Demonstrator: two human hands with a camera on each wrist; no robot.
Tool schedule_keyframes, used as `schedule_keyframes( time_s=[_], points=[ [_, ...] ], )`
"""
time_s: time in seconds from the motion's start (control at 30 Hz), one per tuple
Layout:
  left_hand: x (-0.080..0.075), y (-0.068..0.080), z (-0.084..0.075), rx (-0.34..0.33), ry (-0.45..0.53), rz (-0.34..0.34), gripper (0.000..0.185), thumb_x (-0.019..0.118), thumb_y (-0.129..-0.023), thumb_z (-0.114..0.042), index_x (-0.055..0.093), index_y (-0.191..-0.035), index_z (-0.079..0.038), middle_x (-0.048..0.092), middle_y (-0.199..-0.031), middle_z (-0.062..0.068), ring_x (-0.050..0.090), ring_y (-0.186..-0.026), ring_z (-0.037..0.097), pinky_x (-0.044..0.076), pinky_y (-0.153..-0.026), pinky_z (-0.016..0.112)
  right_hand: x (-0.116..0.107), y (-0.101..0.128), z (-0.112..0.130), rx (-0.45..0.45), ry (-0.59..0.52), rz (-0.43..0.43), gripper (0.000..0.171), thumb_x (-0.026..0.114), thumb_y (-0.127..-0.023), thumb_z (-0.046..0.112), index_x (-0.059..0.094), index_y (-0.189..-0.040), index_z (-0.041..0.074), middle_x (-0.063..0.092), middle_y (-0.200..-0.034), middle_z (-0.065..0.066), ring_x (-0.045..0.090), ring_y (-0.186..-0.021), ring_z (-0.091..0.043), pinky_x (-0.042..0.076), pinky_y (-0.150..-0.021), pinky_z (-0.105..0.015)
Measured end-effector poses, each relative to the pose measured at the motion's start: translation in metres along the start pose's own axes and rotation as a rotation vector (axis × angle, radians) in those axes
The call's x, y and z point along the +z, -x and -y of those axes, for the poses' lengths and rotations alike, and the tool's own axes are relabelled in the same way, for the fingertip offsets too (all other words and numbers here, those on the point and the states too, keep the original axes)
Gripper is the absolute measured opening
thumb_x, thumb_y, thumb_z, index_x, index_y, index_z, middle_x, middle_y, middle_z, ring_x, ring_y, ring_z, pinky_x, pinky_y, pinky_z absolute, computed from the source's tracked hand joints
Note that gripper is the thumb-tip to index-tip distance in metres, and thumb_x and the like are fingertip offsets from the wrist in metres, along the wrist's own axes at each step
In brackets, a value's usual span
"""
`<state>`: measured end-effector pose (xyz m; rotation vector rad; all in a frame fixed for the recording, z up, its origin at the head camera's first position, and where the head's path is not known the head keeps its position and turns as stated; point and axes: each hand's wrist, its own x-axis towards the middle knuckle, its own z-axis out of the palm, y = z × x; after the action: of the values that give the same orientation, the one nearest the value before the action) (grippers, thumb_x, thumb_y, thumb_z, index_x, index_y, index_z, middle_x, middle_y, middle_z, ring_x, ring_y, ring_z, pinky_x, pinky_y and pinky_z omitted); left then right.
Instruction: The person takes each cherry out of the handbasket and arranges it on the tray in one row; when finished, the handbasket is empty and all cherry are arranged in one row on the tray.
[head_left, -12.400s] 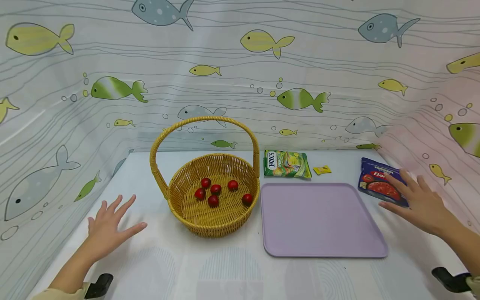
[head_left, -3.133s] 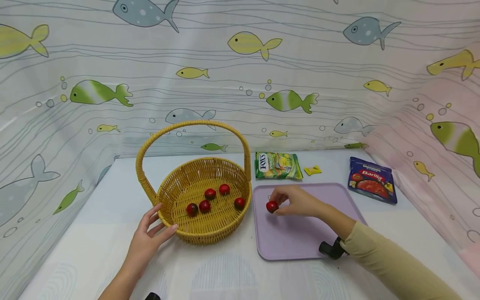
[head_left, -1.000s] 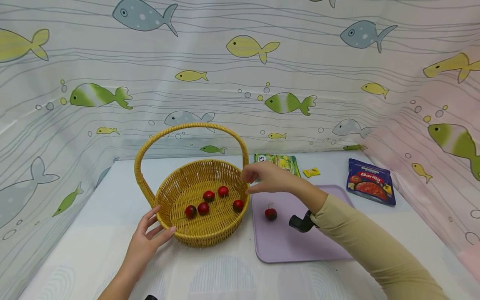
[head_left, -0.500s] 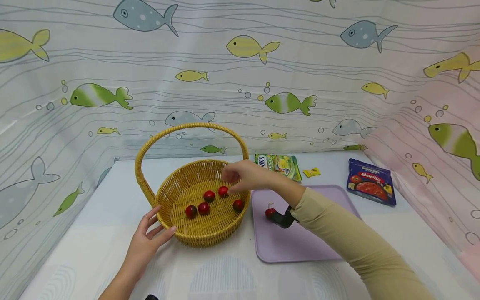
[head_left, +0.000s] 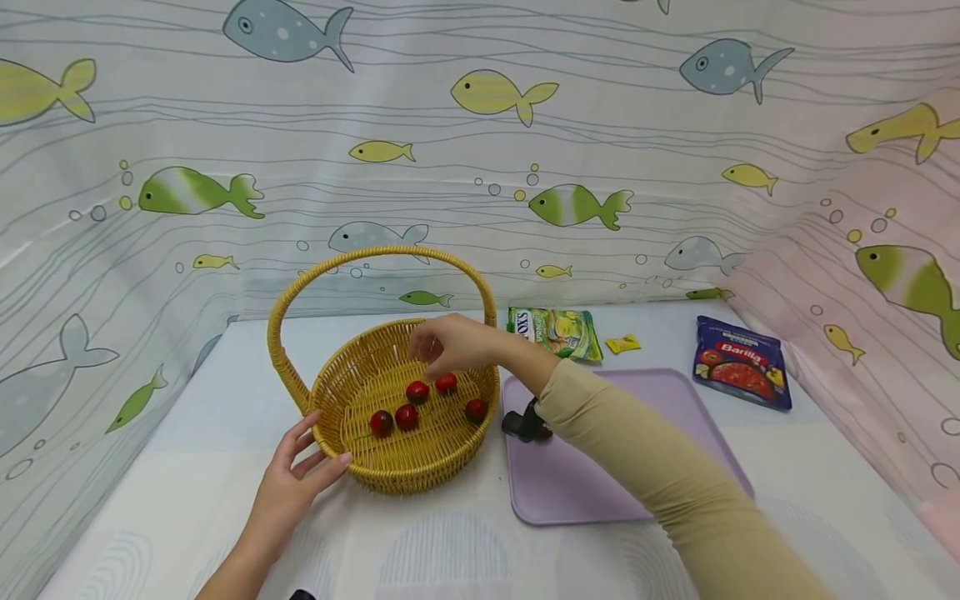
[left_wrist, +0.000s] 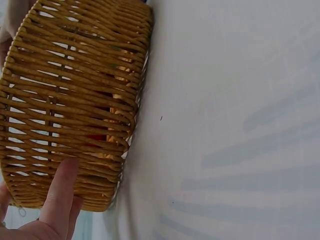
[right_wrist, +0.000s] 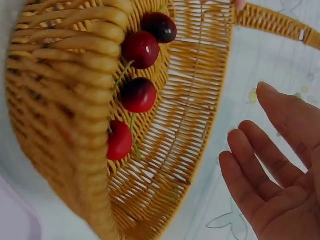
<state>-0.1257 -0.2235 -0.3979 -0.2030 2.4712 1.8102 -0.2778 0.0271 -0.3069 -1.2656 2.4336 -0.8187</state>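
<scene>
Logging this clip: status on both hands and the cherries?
Left hand steadying basket rim, grip open. Right hand open above cherries inside basket, holding nothing. Nothing in the way.

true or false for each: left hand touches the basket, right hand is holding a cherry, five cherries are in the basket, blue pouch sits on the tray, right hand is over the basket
1. The left hand touches the basket: true, its fingers rest on the outer wall.
2. The right hand is holding a cherry: false, its fingers are empty.
3. Five cherries lie in the basket: false, four cherries show there.
4. The blue pouch sits on the tray: false, it lies on the table beside the tray.
5. The right hand is over the basket: true.
</scene>
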Motion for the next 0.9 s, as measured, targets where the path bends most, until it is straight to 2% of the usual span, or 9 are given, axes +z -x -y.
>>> schedule_keyframes(
  time_s=[0.27, 0.57, 0.7, 0.9],
  points=[
    [-0.001, 0.001, 0.001, -0.017, 0.01, 0.003, 0.083, 0.066, -0.088, -0.027, 0.011, -0.15, -0.021, 0.014, -0.149, 0.022, 0.03, -0.131, 0.039, 0.039, -0.096, 0.05, 0.009, -0.022, -0.002, 0.046, -0.066, 0.028, 0.025, 0.073, -0.081, 0.01, 0.062, -0.104, 0.013, 0.061, -0.102, -0.008, 0.057, -0.09, -0.011, 0.046, -0.078, -0.021],
    [0.0, 0.001, -0.001, -0.005, 0.013, 0.001, 0.083, 0.067, -0.088, -0.026, 0.012, -0.15, -0.021, 0.015, -0.148, 0.022, 0.03, -0.13, 0.04, 0.04, -0.095, 0.049, 0.015, -0.044, -0.006, 0.12, -0.137, 0.059, 0.026, 0.073, -0.081, 0.005, 0.062, -0.104, 0.013, 0.059, -0.109, -0.011, 0.056, -0.094, -0.012, 0.048, -0.077, -0.022],
    [0.0, 0.001, 0.0, -0.001, 0.016, 0.004, 0.082, 0.066, -0.088, -0.026, 0.013, -0.15, -0.021, 0.014, -0.148, 0.021, 0.03, -0.131, 0.039, 0.04, -0.095, 0.049, 0.018, -0.051, -0.009, 0.151, -0.125, 0.084, 0.027, 0.072, -0.081, 0.003, 0.063, -0.105, 0.011, 0.058, -0.111, -0.009, 0.054, -0.1, -0.015, 0.047, -0.078, -0.024],
    [0.0, 0.001, 0.0, 0.003, 0.019, 0.002, 0.082, 0.066, -0.088, -0.025, 0.013, -0.15, -0.021, 0.014, -0.148, 0.021, 0.031, -0.13, 0.039, 0.043, -0.094, 0.045, 0.028, -0.06, -0.02, 0.201, -0.082, 0.19, 0.032, 0.07, -0.081, 0.0, 0.064, -0.112, 0.004, 0.058, -0.113, -0.008, 0.054, -0.103, -0.018, 0.049, -0.074, -0.023]
  ],
)
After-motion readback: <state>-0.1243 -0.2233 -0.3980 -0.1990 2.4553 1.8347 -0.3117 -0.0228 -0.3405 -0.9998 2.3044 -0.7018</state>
